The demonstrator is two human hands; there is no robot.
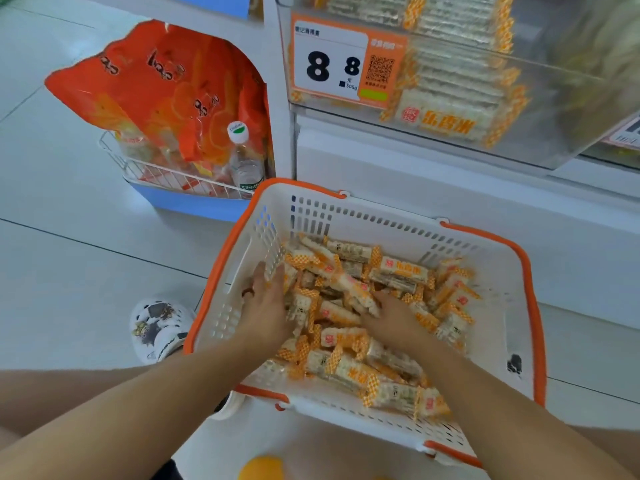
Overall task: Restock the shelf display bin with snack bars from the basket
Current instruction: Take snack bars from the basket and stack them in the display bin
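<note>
Head view shows both your hands in the basket (491, 271): left hand (266, 306) flat against its left wall, right hand (391, 317) gripping snack bars (391, 271); display bin (519, 109) far right.

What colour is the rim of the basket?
Orange, on a white basket; the head view shows it clearly.

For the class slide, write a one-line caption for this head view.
Both hands, left and right, dig into snack bars in the basket below the display bin.

Snack bars (349, 299) in basket (491, 306) — below display bin (485, 98), right of wire rack (166, 178).
</note>
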